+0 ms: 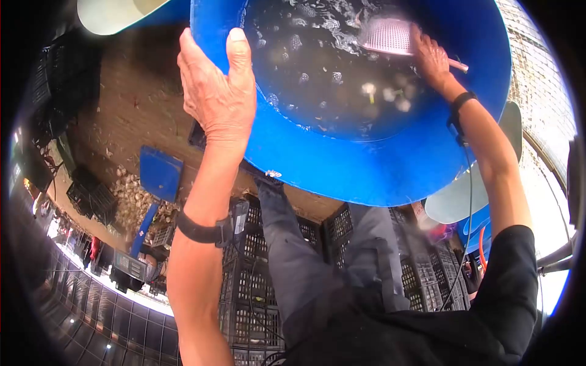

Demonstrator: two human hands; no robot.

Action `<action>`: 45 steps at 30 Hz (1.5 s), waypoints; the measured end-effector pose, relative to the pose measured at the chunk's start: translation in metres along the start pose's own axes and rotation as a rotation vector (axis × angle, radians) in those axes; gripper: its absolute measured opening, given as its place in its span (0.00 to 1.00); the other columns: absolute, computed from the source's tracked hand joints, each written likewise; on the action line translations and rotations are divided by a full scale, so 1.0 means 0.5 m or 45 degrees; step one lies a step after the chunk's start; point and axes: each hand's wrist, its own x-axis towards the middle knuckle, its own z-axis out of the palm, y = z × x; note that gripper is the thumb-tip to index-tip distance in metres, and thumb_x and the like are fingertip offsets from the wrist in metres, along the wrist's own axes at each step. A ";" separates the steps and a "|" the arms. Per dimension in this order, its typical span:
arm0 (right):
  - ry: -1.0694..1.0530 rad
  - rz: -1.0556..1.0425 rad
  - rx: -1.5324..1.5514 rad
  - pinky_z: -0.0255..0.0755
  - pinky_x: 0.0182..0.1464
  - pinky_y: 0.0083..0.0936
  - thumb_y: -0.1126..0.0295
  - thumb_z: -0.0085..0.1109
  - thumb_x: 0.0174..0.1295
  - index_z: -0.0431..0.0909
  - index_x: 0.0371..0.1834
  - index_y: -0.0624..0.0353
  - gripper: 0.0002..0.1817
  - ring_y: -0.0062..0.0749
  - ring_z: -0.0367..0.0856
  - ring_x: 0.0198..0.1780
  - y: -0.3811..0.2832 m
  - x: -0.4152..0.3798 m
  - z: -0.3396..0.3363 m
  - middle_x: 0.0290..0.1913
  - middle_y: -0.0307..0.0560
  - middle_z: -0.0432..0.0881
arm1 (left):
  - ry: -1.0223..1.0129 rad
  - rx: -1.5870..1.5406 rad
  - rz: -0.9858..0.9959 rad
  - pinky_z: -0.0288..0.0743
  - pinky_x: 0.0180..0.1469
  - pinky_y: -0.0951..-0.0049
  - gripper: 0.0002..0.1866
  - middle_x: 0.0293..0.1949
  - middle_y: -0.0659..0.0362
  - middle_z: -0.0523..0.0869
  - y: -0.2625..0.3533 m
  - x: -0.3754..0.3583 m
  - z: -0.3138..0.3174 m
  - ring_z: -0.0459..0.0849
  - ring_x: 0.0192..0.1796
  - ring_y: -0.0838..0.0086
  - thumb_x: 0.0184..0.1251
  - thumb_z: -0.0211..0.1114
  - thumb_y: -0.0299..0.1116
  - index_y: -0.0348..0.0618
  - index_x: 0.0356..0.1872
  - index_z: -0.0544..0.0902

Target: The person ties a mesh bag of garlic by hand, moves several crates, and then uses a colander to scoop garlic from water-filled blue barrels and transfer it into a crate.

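Note:
Inside a large blue tub of murky water, my right hand is closed round the handle of a pink strainer with a perforated bowl. The bowl sits at the water's surface, with splashes on its left side. Its handle end sticks out past my hand. Bubbles and a few blurred pale pieces show in the water. At the tub's left rim, my left hand lies with its thumb apart from the stretched fingers; whether it touches the rim is hard to tell.
Black plastic crates stand around my legs. On the floor to the left, a blue shovel lies by a heap of small pale pieces that look like garlic. A cable runs down from my right wrist. Mesh hangs at the right.

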 end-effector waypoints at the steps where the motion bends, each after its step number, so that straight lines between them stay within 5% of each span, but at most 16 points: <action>1: 0.014 -0.006 -0.013 0.78 0.47 0.44 0.71 0.50 0.63 0.55 0.74 0.55 0.33 0.50 0.81 0.49 -0.004 -0.003 0.017 0.49 0.56 0.78 | 0.038 0.010 0.035 0.72 0.57 0.52 0.41 0.54 0.44 0.78 -0.011 0.000 0.007 0.79 0.57 0.49 0.67 0.59 0.62 0.35 0.67 0.65; 10: -0.135 -0.096 0.139 0.75 0.53 0.43 0.69 0.50 0.61 0.60 0.70 0.62 0.31 0.49 0.79 0.54 -0.005 -0.065 0.158 0.58 0.55 0.78 | 0.036 -0.066 0.035 0.72 0.59 0.56 0.38 0.54 0.44 0.80 -0.003 0.000 0.009 0.80 0.57 0.51 0.69 0.60 0.57 0.32 0.64 0.68; 13: -0.508 -0.107 0.147 0.78 0.48 0.42 0.73 0.51 0.58 0.69 0.61 0.62 0.24 0.53 0.84 0.46 -0.023 -0.100 0.138 0.44 0.58 0.84 | 0.072 -0.140 -0.017 0.67 0.64 0.61 0.39 0.58 0.45 0.81 0.007 -0.003 0.010 0.79 0.60 0.57 0.68 0.61 0.60 0.35 0.66 0.70; 16: -0.420 -0.301 0.190 0.80 0.46 0.42 0.73 0.53 0.56 0.75 0.52 0.62 0.19 0.52 0.85 0.42 -0.017 -0.153 0.204 0.39 0.59 0.85 | 0.052 -0.139 -0.008 0.67 0.64 0.61 0.40 0.58 0.46 0.81 0.012 -0.003 0.005 0.79 0.59 0.57 0.68 0.61 0.60 0.34 0.66 0.70; 17: -0.739 -0.265 0.094 0.80 0.46 0.39 0.73 0.56 0.52 0.77 0.53 0.66 0.22 0.50 0.85 0.42 -0.027 -0.146 0.200 0.39 0.58 0.85 | 0.036 -0.152 -0.026 0.68 0.64 0.61 0.40 0.58 0.46 0.81 0.013 -0.004 0.005 0.79 0.59 0.57 0.67 0.61 0.61 0.35 0.66 0.71; 19: -0.700 -0.266 0.125 0.81 0.46 0.39 0.72 0.56 0.54 0.76 0.53 0.64 0.21 0.50 0.86 0.42 -0.048 -0.168 0.192 0.38 0.59 0.85 | 0.019 -0.168 -0.047 0.68 0.63 0.61 0.40 0.57 0.46 0.81 0.012 -0.004 0.002 0.79 0.58 0.57 0.67 0.61 0.61 0.35 0.65 0.71; 24: -0.689 -0.304 0.181 0.81 0.46 0.40 0.70 0.57 0.55 0.70 0.58 0.63 0.25 0.50 0.87 0.41 -0.060 -0.202 0.065 0.38 0.59 0.85 | 0.068 -0.068 -0.012 0.69 0.63 0.58 0.40 0.56 0.45 0.82 0.007 -0.001 0.001 0.80 0.59 0.54 0.65 0.61 0.63 0.37 0.65 0.72; 28: -0.694 -0.508 0.257 0.79 0.43 0.44 0.68 0.59 0.52 0.59 0.70 0.68 0.39 0.52 0.85 0.38 -0.103 -0.214 -0.028 0.35 0.59 0.85 | 0.071 -0.060 0.008 0.69 0.62 0.54 0.42 0.58 0.46 0.79 -0.001 -0.001 0.005 0.79 0.59 0.51 0.63 0.61 0.64 0.38 0.66 0.70; 32: -0.574 -0.446 0.660 0.77 0.43 0.47 0.69 0.60 0.52 0.62 0.67 0.67 0.37 0.58 0.83 0.37 -0.141 -0.259 -0.075 0.33 0.62 0.83 | 0.124 -0.079 0.035 0.74 0.55 0.55 0.36 0.53 0.43 0.80 0.007 -0.002 0.002 0.80 0.55 0.49 0.66 0.61 0.54 0.38 0.66 0.67; 38: -0.703 -0.291 0.987 0.76 0.43 0.49 0.72 0.57 0.52 0.67 0.63 0.66 0.31 0.60 0.83 0.39 -0.192 -0.272 -0.281 0.37 0.65 0.83 | 0.037 -0.228 -0.060 0.69 0.63 0.56 0.42 0.59 0.45 0.79 -0.013 -0.007 -0.006 0.79 0.59 0.52 0.63 0.63 0.61 0.36 0.66 0.69; 40: -0.682 -0.216 1.235 0.76 0.43 0.46 0.74 0.55 0.51 0.71 0.60 0.66 0.29 0.61 0.82 0.38 -0.197 -0.283 -0.331 0.37 0.67 0.82 | -0.009 -0.706 -0.073 0.69 0.64 0.60 0.41 0.60 0.44 0.79 -0.027 -0.010 -0.017 0.79 0.61 0.55 0.65 0.63 0.58 0.30 0.66 0.69; 41: -0.597 -0.220 1.271 0.78 0.37 0.39 0.72 0.55 0.51 0.72 0.59 0.67 0.28 0.51 0.84 0.32 -0.191 -0.300 -0.328 0.34 0.62 0.84 | -0.003 -0.886 -0.129 0.67 0.66 0.64 0.39 0.61 0.41 0.79 -0.022 -0.026 -0.038 0.77 0.63 0.57 0.68 0.61 0.53 0.26 0.66 0.69; 42: -0.596 -0.226 1.260 0.78 0.37 0.39 0.72 0.55 0.51 0.72 0.59 0.67 0.28 0.51 0.84 0.32 -0.196 -0.306 -0.363 0.34 0.62 0.84 | 0.007 -0.893 -0.132 0.67 0.66 0.64 0.39 0.61 0.41 0.79 -0.025 -0.043 -0.055 0.77 0.63 0.57 0.68 0.61 0.53 0.26 0.66 0.69; 45: -0.898 0.181 1.513 0.76 0.28 0.26 0.67 0.58 0.55 0.75 0.56 0.68 0.25 0.26 0.80 0.27 -0.204 -0.324 -0.471 0.32 0.47 0.84 | 0.112 -1.097 -0.305 0.66 0.67 0.67 0.31 0.60 0.44 0.80 -0.036 -0.105 -0.109 0.77 0.64 0.60 0.74 0.56 0.47 0.26 0.63 0.71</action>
